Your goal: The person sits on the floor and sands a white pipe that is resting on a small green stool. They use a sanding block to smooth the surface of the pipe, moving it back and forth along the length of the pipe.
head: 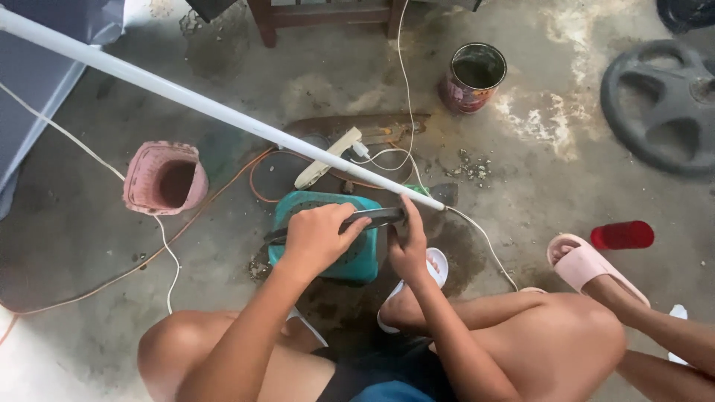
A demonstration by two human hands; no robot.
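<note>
My left hand [316, 237] grips a dark curved metal strip [380, 217] and presses it flat on top of a small teal stool [357, 262]. My right hand [410, 242] holds the strip's right end, fingers wrapped around it. A long white tube [186, 98] runs diagonally from the upper left down to just above my right hand, ending near the strip. My bare knees and a white sandal [438, 264] show below the stool.
A pink plastic basket [165, 177] lies at the left. A rusty tin can [472, 76] stands at the back, a white power strip [328, 156] with cords sits behind the stool, a black wheel [663, 104] lies far right. Another person's foot in a pink sandal [588, 266] and a red cup [622, 234] are at right.
</note>
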